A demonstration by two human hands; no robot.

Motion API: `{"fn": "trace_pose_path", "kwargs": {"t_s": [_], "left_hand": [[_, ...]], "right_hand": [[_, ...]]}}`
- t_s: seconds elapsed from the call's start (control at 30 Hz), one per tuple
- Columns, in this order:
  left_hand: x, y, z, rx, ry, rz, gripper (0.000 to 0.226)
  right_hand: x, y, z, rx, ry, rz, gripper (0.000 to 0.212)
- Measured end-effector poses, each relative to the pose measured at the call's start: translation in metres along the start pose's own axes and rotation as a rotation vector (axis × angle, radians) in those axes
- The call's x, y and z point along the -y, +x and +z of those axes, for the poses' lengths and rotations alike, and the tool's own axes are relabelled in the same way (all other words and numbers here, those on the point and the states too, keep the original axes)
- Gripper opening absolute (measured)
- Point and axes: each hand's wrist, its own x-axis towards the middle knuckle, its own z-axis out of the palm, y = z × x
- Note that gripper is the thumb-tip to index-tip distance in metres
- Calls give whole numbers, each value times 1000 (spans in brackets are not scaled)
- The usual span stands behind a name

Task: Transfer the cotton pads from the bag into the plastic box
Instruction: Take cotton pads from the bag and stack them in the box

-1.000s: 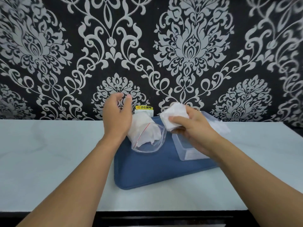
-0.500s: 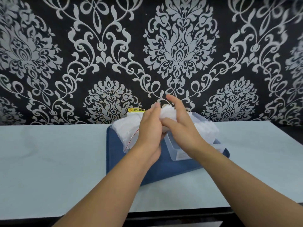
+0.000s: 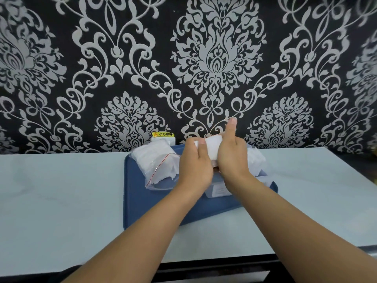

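Observation:
A stack of white cotton pads (image 3: 211, 147) is held between my two hands above the clear plastic box (image 3: 219, 190). My left hand (image 3: 195, 162) grips the stack's left side with its thumb on top. My right hand (image 3: 232, 158) holds the right side, thumb pointing up. The box is mostly hidden under my hands; more white pads (image 3: 256, 158) show at its far right. The clear zip bag (image 3: 159, 166) with a red seal line lies to the left on the blue tray (image 3: 138, 201), still holding white pads.
The tray rests on a pale countertop (image 3: 61, 197) against a black-and-silver patterned wall. A white wall socket with a yellow warning label (image 3: 163, 134) sits behind the bag. The counter's front edge runs along the bottom of the view.
My left hand left the bag and joined my right hand on the pad stack. Both hands now hold it over the box.

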Motion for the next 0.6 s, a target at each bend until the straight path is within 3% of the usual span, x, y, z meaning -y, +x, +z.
{"fn": "trace_pose_path", "kwargs": {"t_s": [0.07, 0.13, 0.2, 0.27, 0.37, 0.47, 0.6], "left_hand": [[2, 3, 2, -17, -99, -95, 28], [-3, 4, 6, -45, -333, -305, 29], [-5, 7, 5, -81, -507, -462, 29], [-6, 9, 4, -60, -583, -487, 29], [-8, 5, 6, 10, -576, -433, 28], [-7, 3, 8, 87, -480, -318, 33], [-7, 7, 9, 157, -342, -247, 46]], "right_hand": [[6, -3, -4, -1, -44, -34, 83], [10, -8, -10, -30, -126, -182, 83], [11, -11, -16, -21, -189, -320, 62], [7, -11, -17, 75, -228, -385, 43], [-1, -6, -13, 70, -239, -450, 39], [-3, 1, -8, -5, -91, -258, 55], [10, 4, -19, 139, -16, 16, 57]]}}
